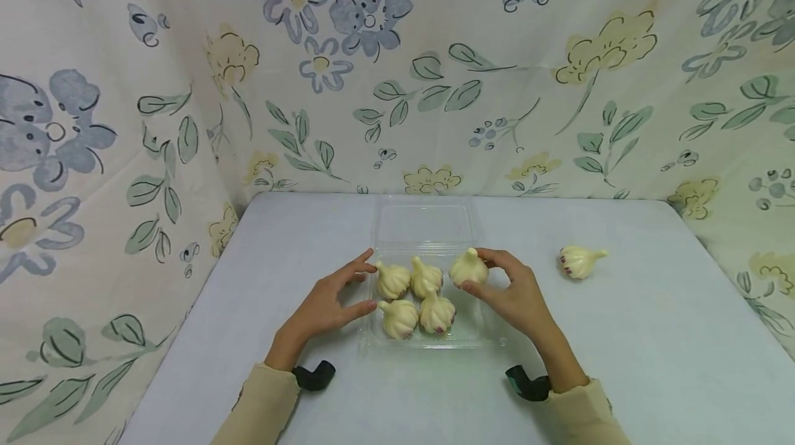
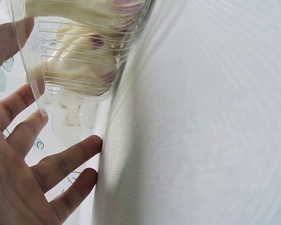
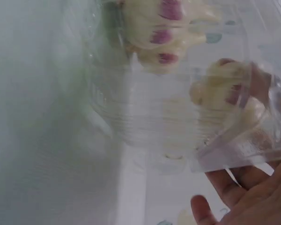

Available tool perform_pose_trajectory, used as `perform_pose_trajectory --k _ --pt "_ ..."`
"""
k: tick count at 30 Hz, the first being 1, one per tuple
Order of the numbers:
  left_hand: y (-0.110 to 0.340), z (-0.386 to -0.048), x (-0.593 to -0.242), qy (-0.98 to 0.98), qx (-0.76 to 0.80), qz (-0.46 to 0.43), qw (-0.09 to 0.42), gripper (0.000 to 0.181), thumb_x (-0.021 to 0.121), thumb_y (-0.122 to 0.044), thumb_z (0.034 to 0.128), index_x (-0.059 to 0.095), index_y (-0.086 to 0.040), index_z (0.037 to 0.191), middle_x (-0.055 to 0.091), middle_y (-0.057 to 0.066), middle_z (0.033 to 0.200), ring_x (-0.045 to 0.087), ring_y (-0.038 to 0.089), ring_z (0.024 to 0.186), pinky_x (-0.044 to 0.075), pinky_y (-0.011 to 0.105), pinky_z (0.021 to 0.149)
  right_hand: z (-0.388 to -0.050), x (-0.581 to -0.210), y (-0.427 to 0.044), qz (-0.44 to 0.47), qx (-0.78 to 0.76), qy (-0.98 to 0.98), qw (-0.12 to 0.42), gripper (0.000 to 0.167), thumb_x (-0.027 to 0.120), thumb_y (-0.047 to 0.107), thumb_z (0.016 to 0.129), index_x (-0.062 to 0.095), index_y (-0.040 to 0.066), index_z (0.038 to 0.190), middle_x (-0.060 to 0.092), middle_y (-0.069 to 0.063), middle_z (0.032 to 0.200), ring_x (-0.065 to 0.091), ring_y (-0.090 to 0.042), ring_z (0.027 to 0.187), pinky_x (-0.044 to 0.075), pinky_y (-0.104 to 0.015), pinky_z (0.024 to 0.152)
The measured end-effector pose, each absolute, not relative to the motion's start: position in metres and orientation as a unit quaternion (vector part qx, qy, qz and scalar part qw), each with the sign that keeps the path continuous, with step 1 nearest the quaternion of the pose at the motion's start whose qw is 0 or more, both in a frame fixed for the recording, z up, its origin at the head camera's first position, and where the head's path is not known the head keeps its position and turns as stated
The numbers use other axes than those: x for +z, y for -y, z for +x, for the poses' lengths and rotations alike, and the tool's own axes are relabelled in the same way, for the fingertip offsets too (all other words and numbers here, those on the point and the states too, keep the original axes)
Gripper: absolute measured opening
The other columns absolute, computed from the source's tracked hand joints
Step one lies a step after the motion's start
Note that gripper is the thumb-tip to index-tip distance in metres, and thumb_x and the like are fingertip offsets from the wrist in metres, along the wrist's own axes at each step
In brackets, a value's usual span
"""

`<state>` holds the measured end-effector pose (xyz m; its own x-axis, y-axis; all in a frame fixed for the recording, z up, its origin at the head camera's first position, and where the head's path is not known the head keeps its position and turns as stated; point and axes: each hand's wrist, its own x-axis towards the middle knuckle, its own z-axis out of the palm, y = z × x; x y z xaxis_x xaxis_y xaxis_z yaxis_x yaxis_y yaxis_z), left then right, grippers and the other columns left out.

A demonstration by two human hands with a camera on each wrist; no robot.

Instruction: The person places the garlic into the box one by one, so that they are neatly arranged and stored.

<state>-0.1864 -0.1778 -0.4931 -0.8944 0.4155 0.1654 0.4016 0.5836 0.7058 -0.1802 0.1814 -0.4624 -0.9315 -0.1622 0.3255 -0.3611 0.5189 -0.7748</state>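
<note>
A clear plastic container [image 1: 484, 334] with its lid laid back holds several garlic bulbs, among them one at front left [image 1: 399, 319]. The right hand [image 1: 512, 293] pinches another bulb [image 1: 468, 268] between thumb and fingers, over the container's back right part. Seen through the clear wall in the right wrist view, that bulb [image 3: 234, 93] is beside the right hand [image 3: 257, 192]. At the container's left side is the left hand [image 1: 329, 303], fingers spread. In the left wrist view, fingertips of the left hand [image 2: 33, 159] touch the container's rim [image 2: 32, 70] and others rest near the table surface.
One more garlic bulb [image 1: 580, 262] lies on the white-covered table [image 1: 652, 348], right of the container. The open lid [image 1: 425, 221] extends toward the table's back edge. A floral curtain [image 1: 435, 86] hangs behind and at both sides.
</note>
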Motion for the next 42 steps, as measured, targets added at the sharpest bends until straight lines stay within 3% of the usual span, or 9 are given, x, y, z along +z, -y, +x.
perform_pose_trajectory --k 5,10,18,35,42 --pt "0.178 -0.187 -0.493 -0.890 0.393 0.231 0.008 0.058 0.074 -0.046 0.0908 0.052 -0.037 0.143 0.029 -0.018 0.166 0.061 0.026 0.132 0.041 0.062 0.113 -0.181 -0.468 -0.176 0.151 0.435 0.879 0.121 0.059 0.091 0.027 0.076 0.068 0.016 0.130 0.071 -0.009 0.126 0.051 -0.030 0.127 0.022 -0.056 0.103" --pt "0.178 -0.187 -0.493 -0.889 0.394 0.234 0.010 0.057 0.074 -0.046 0.0910 0.054 -0.032 0.142 0.028 -0.017 0.167 0.061 0.028 0.132 0.040 0.063 0.113 -0.182 -0.474 -0.173 0.152 0.424 0.884 0.124 0.058 0.092 0.024 0.074 0.070 0.015 0.127 0.072 -0.011 0.126 0.046 -0.041 0.134 0.018 -0.060 0.106" --pt "0.178 -0.186 -0.493 -0.886 0.399 0.237 0.012 0.058 0.074 -0.046 0.0914 0.054 -0.027 0.142 0.028 -0.017 0.167 0.061 0.028 0.132 0.041 0.063 0.112 -0.182 -0.479 -0.172 0.143 0.393 0.903 0.099 0.058 0.090 0.029 0.077 0.069 0.016 0.130 0.071 -0.012 0.129 0.052 -0.038 0.128 0.025 -0.056 0.098" --pt "0.179 -0.186 -0.493 -0.888 0.398 0.233 0.010 0.056 0.074 -0.047 0.0911 0.052 -0.036 0.142 0.028 -0.018 0.167 0.061 0.026 0.132 0.040 0.062 0.113 -0.180 -0.477 -0.167 0.150 0.294 0.938 0.104 0.056 0.088 0.034 0.078 0.070 0.017 0.128 0.072 -0.006 0.128 0.059 -0.034 0.115 0.035 -0.055 0.092" --pt "0.178 -0.187 -0.493 -0.886 0.398 0.237 0.010 0.057 0.074 -0.047 0.0915 0.052 -0.033 0.142 0.028 -0.017 0.167 0.061 0.027 0.133 0.040 0.062 0.113 -0.180 -0.476 -0.166 0.151 0.285 0.941 0.108 0.056 0.088 0.034 0.078 0.070 0.016 0.128 0.074 -0.007 0.125 0.059 -0.035 0.114 0.037 -0.054 0.089"
